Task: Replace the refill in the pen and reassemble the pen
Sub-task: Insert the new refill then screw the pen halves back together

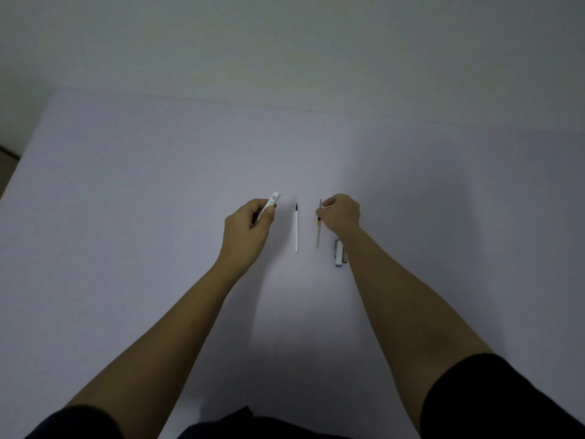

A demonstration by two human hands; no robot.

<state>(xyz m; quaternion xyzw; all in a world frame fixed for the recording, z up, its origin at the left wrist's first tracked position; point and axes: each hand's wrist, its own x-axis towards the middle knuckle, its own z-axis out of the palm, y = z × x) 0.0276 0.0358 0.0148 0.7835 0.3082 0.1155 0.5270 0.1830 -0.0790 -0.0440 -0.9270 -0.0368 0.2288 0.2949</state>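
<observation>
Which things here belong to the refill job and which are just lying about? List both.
Belongs to the job:
- white pen barrel, gripped in the left hand
- yellowish refill, pinched by the right hand
- white refill, lying between the hands
- pen cap, beside the right wrist

Just lying about:
- nothing visible on the table

Plain indoor room, prob. a home or office desk setup; can't tell which. Pale lavender surface [126, 217] fills most of the view, w/ a bare off-white wall [285, 42] behind it at 12 o'clock. Dark strip of floor or trim [8, 153] at 9 o'clock. Dim, flat lighting, no furnishings visible.
</observation>
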